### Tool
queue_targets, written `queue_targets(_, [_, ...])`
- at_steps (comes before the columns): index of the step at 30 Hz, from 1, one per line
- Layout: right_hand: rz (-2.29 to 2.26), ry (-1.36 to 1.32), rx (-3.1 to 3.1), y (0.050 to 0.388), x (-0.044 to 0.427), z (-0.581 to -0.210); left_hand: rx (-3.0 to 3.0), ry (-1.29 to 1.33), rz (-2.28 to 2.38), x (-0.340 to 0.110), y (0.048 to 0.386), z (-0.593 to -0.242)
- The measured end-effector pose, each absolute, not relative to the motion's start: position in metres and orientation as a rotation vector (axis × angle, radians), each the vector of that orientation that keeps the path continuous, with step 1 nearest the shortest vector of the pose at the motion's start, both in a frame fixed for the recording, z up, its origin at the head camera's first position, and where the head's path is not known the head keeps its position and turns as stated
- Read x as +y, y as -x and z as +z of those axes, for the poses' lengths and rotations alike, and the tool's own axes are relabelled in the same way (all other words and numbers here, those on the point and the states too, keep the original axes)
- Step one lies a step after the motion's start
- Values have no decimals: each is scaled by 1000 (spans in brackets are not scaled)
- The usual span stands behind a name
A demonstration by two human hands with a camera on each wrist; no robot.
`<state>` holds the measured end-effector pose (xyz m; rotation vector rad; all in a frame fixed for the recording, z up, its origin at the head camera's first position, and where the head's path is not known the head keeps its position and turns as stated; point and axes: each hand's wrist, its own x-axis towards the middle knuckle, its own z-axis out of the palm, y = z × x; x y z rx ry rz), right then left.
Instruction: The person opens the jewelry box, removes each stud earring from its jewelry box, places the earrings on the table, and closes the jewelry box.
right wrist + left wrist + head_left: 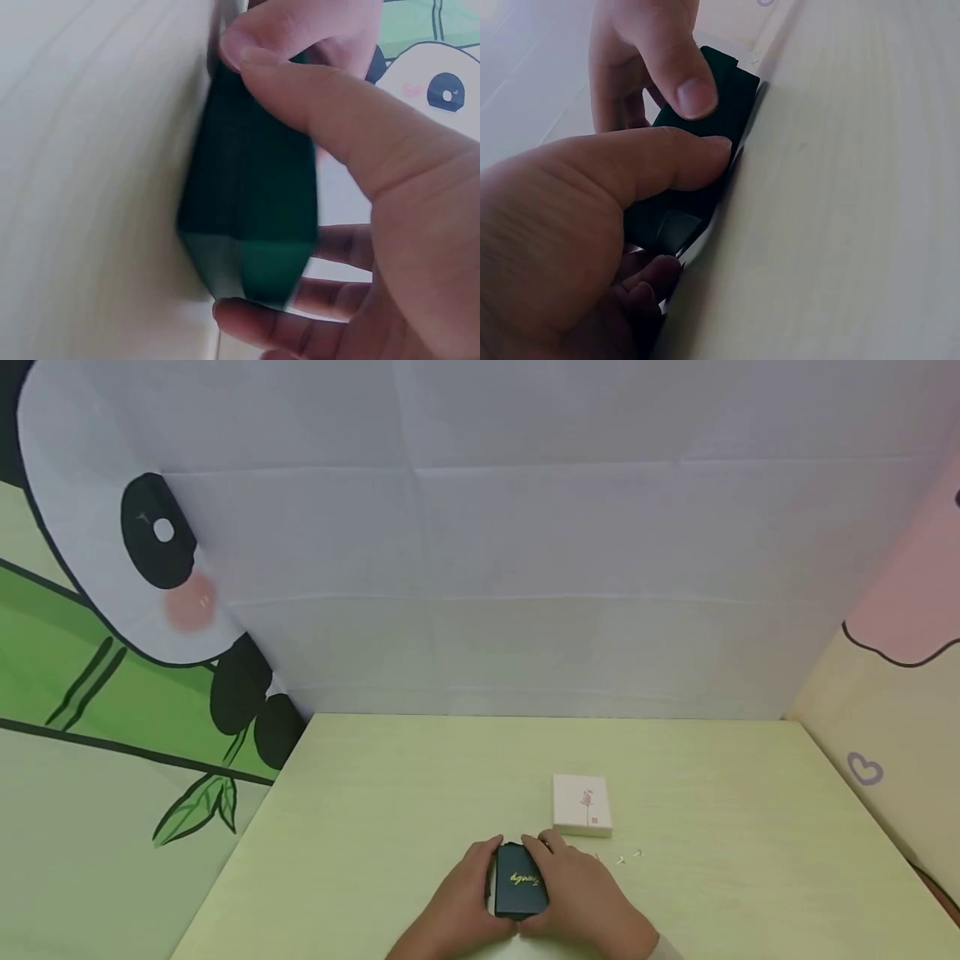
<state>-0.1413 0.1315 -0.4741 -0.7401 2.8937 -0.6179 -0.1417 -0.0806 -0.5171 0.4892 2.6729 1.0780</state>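
Note:
A small dark green box (519,897) with gold lettering on its top lies near the table's front edge, between both hands. My left hand (467,906) grips its left side, the thumb at the near face in the left wrist view and fingers curled at the far end. On the right side my right hand (581,893) holds the same box (247,187), its thumb on the near face and fingertips at the far corner. Both thumbs meet close together at the near side. A pale strip shows along the box's left side in the head view; what it is, I cannot tell.
Just behind the right hand, a white box (582,806) with a pink flower print lies on the pale yellow table (375,802). Several tiny, light-coloured pieces (621,861) are scattered to the right of that hand. A white cloth backdrop (525,652) stands along the table's far edge.

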Motion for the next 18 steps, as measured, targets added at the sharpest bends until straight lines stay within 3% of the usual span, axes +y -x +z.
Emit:
queue_targets(10, [-670, 547, 3022, 132, 153, -453, 2611, -375, 1127, -98, 133, -495])
queue_targets(18, [-783, 396, 3243, 120, 184, -454, 2904, -398, 987, -114, 121, -475])
